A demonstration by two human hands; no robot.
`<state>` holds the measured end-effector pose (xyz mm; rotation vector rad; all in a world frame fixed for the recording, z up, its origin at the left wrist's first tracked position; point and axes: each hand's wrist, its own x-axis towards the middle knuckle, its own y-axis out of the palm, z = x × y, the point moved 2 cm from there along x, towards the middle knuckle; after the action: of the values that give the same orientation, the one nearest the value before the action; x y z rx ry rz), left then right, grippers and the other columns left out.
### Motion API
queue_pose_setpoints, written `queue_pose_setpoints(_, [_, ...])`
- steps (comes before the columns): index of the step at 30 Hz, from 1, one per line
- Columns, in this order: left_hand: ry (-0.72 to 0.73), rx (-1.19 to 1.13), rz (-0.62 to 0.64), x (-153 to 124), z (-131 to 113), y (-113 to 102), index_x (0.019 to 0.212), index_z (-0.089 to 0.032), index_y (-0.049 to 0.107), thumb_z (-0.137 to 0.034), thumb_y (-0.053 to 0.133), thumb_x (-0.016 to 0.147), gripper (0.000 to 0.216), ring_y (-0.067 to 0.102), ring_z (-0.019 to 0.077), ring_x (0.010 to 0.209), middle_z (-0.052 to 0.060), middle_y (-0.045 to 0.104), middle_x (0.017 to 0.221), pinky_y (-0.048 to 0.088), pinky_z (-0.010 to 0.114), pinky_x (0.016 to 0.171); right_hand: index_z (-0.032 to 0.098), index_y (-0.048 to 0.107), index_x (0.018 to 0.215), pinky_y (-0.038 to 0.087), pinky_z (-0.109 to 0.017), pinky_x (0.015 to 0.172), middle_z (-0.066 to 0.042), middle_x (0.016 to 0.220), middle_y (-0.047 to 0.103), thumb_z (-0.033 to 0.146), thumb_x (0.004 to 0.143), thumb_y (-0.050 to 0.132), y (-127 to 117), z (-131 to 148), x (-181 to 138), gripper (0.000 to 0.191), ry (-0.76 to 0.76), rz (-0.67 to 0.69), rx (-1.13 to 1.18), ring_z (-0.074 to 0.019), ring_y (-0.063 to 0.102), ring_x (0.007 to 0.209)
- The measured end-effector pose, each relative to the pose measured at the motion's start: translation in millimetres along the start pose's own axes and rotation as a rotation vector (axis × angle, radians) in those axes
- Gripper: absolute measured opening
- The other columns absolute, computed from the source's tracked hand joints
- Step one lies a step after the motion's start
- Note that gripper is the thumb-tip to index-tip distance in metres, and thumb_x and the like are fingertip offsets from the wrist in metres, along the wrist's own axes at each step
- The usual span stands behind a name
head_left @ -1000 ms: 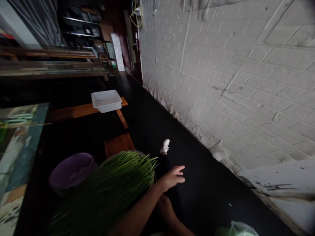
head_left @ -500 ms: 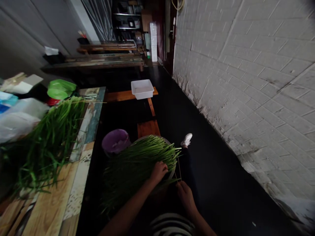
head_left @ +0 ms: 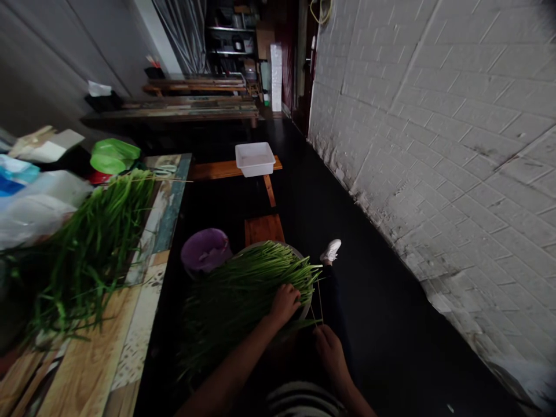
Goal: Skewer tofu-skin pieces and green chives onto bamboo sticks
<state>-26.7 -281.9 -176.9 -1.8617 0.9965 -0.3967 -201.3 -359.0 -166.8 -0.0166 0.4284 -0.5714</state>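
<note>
A thick pile of long green garlic chives (head_left: 256, 269) fills a round, pale-rimmed container, the cut stem ends pointing right. On the near right part of the pile lies my left hand (head_left: 285, 304), its fingers curled over the chives; what sits under the fingertips is hidden. Below and to the right, just off the container's edge, my right hand (head_left: 329, 343) is closed in a pinch on thin chive strands. A green tip and pale thin strands stick out above its fingers. The dark light blurs the finer detail there.
A purple bucket (head_left: 206, 250) stands left of the container. More chives (head_left: 99, 231) lie on the patchwork table (head_left: 147, 289) beside plastic bags and a green bag (head_left: 113, 155). A white tub (head_left: 255, 159) rests on a wooden bench. A brick wall (head_left: 434, 145) runs along the right.
The view has shifted slightly, so the scene sits a little further right. Both hands keep nearly the same places, left on the pile and right pinching beside it.
</note>
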Motion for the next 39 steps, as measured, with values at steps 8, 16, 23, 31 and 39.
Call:
queue_pose_setpoints(8, [-0.084,-0.509,-0.176,4.8,1.8,-9.6,0.067,-0.017,0.056,-0.012,0.056,0.068,0.005,0.053,0.0185,0.086,0.004,0.057,0.084,0.040,0.031,0.080,0.019,0.048,0.070,0.030,-0.020,0.049,0.006,0.060,0.037,0.056,0.083,0.045,0.9,-2.0,-4.4,0.040,-0.044,0.014,0.014,-0.0086,0.032,0.055])
queue_pose_setpoints(16, [-0.365,-1.337,0.096,-8.3,-4.0,-30.1,0.092,-0.012,0.063,-0.046,0.066,0.068,0.042,0.052,0.0100,0.057,0.001,0.060,0.067,0.035,0.021,0.053,0.018,0.053,0.076,0.034,-0.019,0.056,0.003,0.067,0.046,0.049,0.089,0.041,2.9,40.8,-14.2,0.036,-0.210,0.084,-0.050,-0.0100,0.039,0.062])
queue_pose_setpoints(23, [-0.484,-1.567,0.113,-17.7,0.9,-43.3,0.071,-0.013,0.062,-0.044,0.078,0.056,0.038,0.053,0.0097,0.058,0.000,0.060,0.065,0.037,0.021,0.054,0.018,0.053,0.076,0.034,-0.018,0.054,0.003,0.066,0.045,0.047,0.090,0.042,13.3,47.3,-10.7,0.035,-0.215,0.148,-0.073,-0.0093,0.037,0.059])
queue_pose_setpoints(31, [-0.513,-1.604,0.127,-18.7,-4.9,-49.3,0.078,-0.009,0.068,-0.040,0.078,0.057,0.039,0.046,0.0050,0.052,0.001,0.057,0.063,0.027,0.017,0.045,0.018,0.055,0.078,0.035,-0.018,0.054,0.002,0.066,0.048,0.047,0.090,0.042,17.1,46.4,-8.3,0.034,-0.201,0.171,-0.065,-0.0101,0.040,0.060])
queue_pose_setpoints(39, [-0.521,-1.615,0.124,-14.3,-2.9,-43.4,0.073,-0.009,0.068,-0.040,0.081,0.055,0.038,0.043,0.0055,0.053,0.000,0.054,0.061,0.026,0.018,0.045,0.018,0.054,0.074,0.035,-0.019,0.054,0.003,0.065,0.046,0.050,0.088,0.042,15.8,44.4,-6.6,0.037,-0.187,0.145,-0.106,-0.0107,0.040,0.059])
